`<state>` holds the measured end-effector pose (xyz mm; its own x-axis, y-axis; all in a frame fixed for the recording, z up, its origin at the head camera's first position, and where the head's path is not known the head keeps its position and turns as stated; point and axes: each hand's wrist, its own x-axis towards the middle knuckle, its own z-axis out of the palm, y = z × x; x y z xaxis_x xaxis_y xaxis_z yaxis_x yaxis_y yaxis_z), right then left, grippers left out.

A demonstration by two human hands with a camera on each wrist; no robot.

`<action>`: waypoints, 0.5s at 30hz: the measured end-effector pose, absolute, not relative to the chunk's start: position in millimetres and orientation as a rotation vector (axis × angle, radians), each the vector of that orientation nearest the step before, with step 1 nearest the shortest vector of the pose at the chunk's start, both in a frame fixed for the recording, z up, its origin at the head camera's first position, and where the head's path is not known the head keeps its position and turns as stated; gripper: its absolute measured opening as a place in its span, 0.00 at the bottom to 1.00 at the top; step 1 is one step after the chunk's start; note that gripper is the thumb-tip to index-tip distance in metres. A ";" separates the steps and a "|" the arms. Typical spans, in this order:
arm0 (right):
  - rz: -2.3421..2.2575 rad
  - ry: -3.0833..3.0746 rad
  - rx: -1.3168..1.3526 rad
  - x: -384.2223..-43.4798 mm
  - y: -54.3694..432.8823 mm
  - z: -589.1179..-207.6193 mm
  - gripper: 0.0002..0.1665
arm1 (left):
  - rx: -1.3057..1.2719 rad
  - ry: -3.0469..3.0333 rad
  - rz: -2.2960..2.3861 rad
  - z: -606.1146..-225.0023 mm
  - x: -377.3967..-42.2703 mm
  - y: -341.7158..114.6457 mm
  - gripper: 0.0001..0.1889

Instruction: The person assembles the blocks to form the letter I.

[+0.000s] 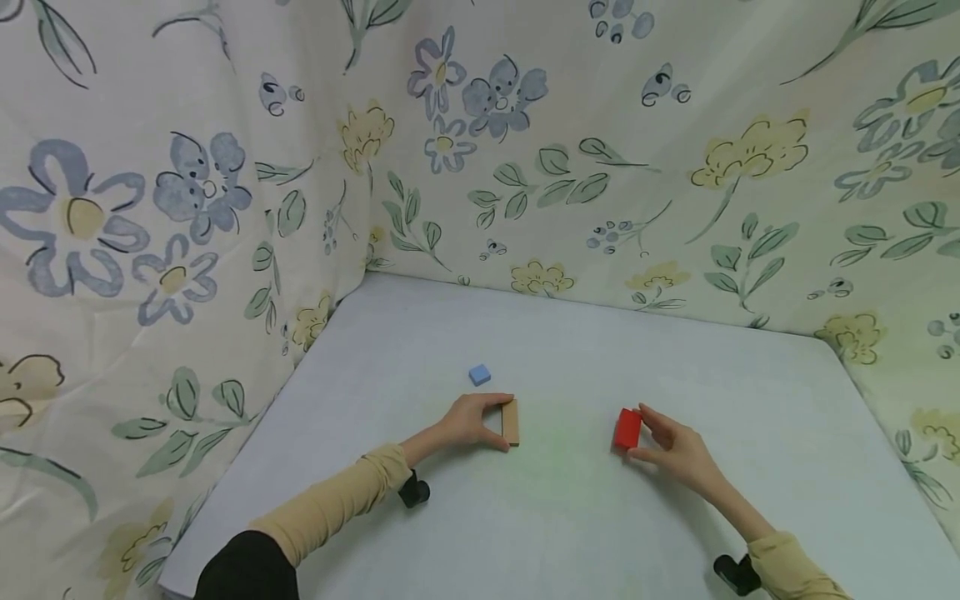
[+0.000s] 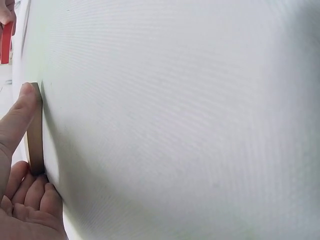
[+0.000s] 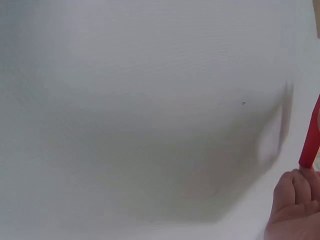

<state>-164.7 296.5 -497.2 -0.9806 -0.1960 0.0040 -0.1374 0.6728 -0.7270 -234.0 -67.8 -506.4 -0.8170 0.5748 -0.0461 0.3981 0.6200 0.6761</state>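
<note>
My left hand (image 1: 472,421) pinches a flat tan wooden block (image 1: 510,422) by its two ends, thumb at the near end and fingers at the far end. In the left wrist view this wooden block (image 2: 35,135) stands low on the white surface between thumb and fingertips. To the right, my right hand (image 1: 675,446) grips a red block (image 1: 627,429) the same way, by its ends. The right wrist view shows the red block (image 3: 311,137) raised above the surface, with a shadow below it. A small blue block (image 1: 480,375) lies just beyond my left hand.
Everything is on a white-covered table (image 1: 570,533). A floral curtain (image 1: 525,167) hangs along its back and left side. A black wrist camera (image 1: 414,490) sits at the left cuff, and another black camera (image 1: 737,575) at the right cuff.
</note>
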 end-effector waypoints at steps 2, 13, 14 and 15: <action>-1.219 2.809 -0.283 -165.1 296.1 -494.3 0.50 | 0.796 2.583 0.995 -506.5 -233.8 -67.9 0.43; -1.307 2.779 -0.234 -163.3 294.2 -476.7 0.49 | 0.849 2.594 1.007 -506.1 -231.6 -68.7 0.42; -1.317 2.774 -0.235 -163.4 294.0 -476.0 0.49 | 0.837 2.596 1.000 -506.6 -232.2 -68.3 0.42; -1.322 2.773 -0.238 -163.6 293.8 -475.8 0.49 | 0.838 2.606 0.986 -506.5 -232.3 -68.1 0.42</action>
<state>-163.6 293.8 -475.8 -0.9863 -0.1647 0.0117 -0.1128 0.6205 -0.7761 -232.3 -68.1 -506.5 -0.8095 0.5869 -0.0127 0.4314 0.6095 0.6651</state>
